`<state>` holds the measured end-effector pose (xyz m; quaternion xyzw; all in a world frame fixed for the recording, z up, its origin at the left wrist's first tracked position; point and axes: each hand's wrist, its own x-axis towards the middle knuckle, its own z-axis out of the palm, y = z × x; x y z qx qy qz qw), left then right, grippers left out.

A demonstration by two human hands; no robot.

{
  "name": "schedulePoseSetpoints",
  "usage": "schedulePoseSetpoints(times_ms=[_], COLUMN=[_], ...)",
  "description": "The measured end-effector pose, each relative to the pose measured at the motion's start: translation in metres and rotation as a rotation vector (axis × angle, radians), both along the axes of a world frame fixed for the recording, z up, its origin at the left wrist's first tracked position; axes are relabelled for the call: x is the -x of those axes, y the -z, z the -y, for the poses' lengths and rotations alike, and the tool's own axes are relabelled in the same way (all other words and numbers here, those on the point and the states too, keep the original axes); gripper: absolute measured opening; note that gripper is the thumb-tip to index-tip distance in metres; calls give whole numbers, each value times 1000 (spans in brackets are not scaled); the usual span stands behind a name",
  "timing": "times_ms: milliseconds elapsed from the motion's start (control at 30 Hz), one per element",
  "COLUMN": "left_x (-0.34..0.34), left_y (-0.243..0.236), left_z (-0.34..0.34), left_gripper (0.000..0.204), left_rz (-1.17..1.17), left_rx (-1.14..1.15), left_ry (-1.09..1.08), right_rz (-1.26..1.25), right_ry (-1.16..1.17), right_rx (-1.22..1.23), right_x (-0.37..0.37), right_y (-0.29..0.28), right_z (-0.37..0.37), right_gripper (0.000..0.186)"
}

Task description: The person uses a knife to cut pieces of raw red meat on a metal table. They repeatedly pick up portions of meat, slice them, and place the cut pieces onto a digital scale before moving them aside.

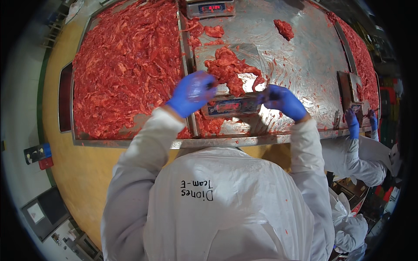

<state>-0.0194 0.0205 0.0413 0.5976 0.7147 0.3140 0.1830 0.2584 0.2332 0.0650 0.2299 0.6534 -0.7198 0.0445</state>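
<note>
both arms (pixel 150 143) reach out, left hand (pixel 193 94) and right hand (pixel 284 101) by the scale (pixel 248 106). meat (pixel 230 69) lies on the scale, between the hands. under it is a smeared metal table (pixel 300 74); the floor (pixel 85 187) is yellow. the fingers (pixel 203 79) curl in near the meat; i cannot tell if they grip any.

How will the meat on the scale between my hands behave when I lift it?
Probably floppy: the meat lies in a loose, ragged heap with a strip curving off its right side. Likely slippery, since its surface glistens wet. It may also come apart, as the heap looks like uneven, thinly joined lobes.
</note>
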Motion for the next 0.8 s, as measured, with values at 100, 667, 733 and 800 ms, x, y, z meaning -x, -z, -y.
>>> schedulePoseSetpoints(times_ms=[100, 667, 733, 800], left_x=[-27, -5, -9, -12], left_y=[22, 40, 35, 28], left_z=[-35, -3, 5, 6], left_gripper=[16, 13, 13, 13], left_rz=[-211, -235, -215, -201], left_rx=[-61, -127, -101, -77], left_ry=[-26, -84, -78, -71], right_rz=[-57, 42, 23, 1], right_ry=[-33, 32, -30, 24], right_rx=[-166, 315, 428, 506], right_x=[71, 18, 8, 20], right_y=[27, 51, 38, 47], right_z=[23, 64, 73, 82], right_gripper=[19, 51, 61, 58])
